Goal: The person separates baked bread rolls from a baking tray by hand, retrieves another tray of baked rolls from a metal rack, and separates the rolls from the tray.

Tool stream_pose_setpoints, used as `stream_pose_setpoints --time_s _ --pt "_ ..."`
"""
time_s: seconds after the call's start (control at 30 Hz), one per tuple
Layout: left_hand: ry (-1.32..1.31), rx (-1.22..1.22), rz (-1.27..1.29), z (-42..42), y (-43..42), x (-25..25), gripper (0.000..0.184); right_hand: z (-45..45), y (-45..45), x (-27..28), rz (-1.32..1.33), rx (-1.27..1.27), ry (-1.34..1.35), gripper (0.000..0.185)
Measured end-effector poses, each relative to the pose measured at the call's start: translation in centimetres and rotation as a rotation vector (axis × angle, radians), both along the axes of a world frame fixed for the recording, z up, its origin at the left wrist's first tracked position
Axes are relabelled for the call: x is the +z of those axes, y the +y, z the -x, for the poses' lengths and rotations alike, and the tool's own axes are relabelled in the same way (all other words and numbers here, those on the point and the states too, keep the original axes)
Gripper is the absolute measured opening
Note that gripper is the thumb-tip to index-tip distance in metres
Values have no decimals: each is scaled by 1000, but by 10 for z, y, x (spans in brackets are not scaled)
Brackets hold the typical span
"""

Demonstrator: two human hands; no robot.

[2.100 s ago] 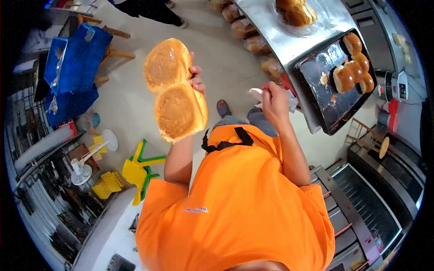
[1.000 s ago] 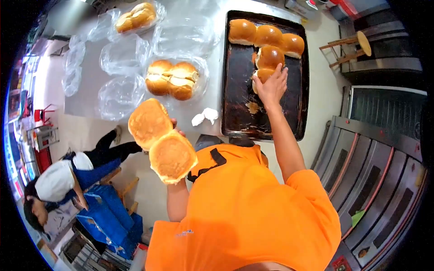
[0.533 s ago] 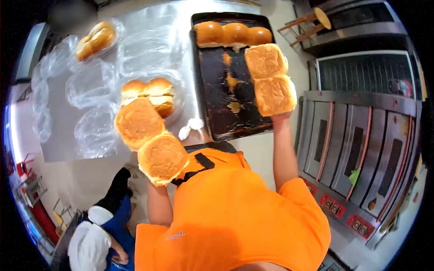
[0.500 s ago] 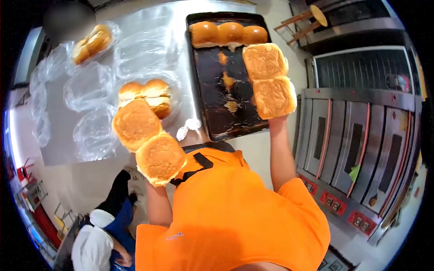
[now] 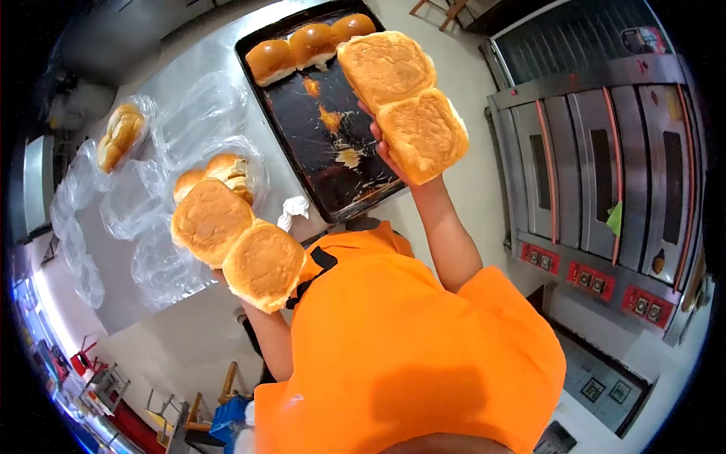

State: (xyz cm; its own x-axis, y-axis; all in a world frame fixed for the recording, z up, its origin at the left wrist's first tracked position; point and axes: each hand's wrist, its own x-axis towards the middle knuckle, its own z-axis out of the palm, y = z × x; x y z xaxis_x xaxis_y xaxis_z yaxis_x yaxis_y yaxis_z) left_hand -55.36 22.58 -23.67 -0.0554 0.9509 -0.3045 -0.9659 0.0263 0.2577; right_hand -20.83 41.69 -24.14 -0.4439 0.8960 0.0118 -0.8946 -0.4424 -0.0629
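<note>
A joined pair of bread buns (image 5: 238, 246), flat undersides facing up, rests in my left hand (image 5: 220, 275), which is almost wholly hidden beneath them. My right hand (image 5: 384, 149) grips another joined pair of buns (image 5: 404, 106), also bottoms up, its fingers curled around their left side. That second pair is over the right edge of a dark baking tray (image 5: 302, 144). At the tray's far end sits a row of three glossy buns (image 5: 311, 45). Behind the left pair, more buns (image 5: 227, 172) lie on clear plastic bags.
Clear plastic bags (image 5: 200, 113) cover much of the metal table (image 5: 125, 299), with another bagged bun piece (image 5: 121, 136) at the far left. A crumpled white wad (image 5: 293, 210) lies beside the tray. A deck oven (image 5: 597, 174) stands on the right.
The view has turned, shifting the tray and table leftward. The right-hand buns have come nearer and appear larger, showing my fingers. Both hands keep hold of their buns.
</note>
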Motion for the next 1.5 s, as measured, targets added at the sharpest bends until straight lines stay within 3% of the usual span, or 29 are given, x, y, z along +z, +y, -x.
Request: stream_pose_setpoints --time_s 0.1,0.17,0.2,0.27,0.3,0.43,0.6,0.67,0.7,0.77,0.8,0.87,0.9,0.97,1.07,1.13,1.17,1.2,1.3,1.37,1.43,1.47,1.5 --pt "150 87 3 -3 21 8 75 -7 0 -1 0 32 -19 83" --pt "365 180 178 -6 38 25 70 -7 6 -1 26 89 93 84" --pt "368 191 177 -5 41 26 70 -4 5 -1 24 100 98 84" --pt "392 195 190 -7 45 25 64 -1 1 4 142 172 462 77" --pt "357 191 172 -7 45 23 65 0 0 6 109 186 499 79" --pt "383 230 278 -12 46 17 63 2 -1 12 102 138 527 84" --pt "378 226 224 -12 46 6 66 -1 -2 12 141 136 539 80" --pt "326 188 136 -13 47 3 66 -3 -2 11 16 151 311 80" --pt "368 208 178 -13 49 -1 67 -6 -4 9 31 203 343 80" --pt "432 214 222 -18 52 10 69 -4 -12 8 161 -23 -369 80" --pt "447 188 214 -23 57 20 70 12 -16 21 159 19 -351 80" --pt "393 130 135 -26 66 17 72 36 -20 58 -372 -54 -752 84" --pt "383 74 100 -29 70 18 74 45 -18 58 -334 15 -1041 89" --pt "415 52 52 -40 77 18 76 61 -29 69 -803 -74 -1334 87" --pt "372 95 3 -56 82 11 92 86 -36 86 -1269 -144 -1547 98" --pt "378 193 56 -59 85 15 96 87 -38 88 -1282 -336 -1445 111" --pt "385 214 45 -59 90 18 96 91 -52 85 -1005 -344 -1291 121" --pt "358 296 90 -61 92 21 98 89 -55 80 -1006 -443 -1280 127" --pt "299 401 124 -76 103 39 102 99 -72 72 -1006 -596 -1263 130" --pt "234 345 120 -95 107 49 110 107 -84 65 -909 -710 -1248 123" --pt "271 293 -19 -107 111 52 125 61 -97 20 -970 -516 -1692 104" --pt "352 284 -154 -105 113 52 137 42 -90 9 -1037 -601 -1834 84" --pt "502 323 -233 -91 120 53 141 27 -68 0 -1259 -856 -1813 73"
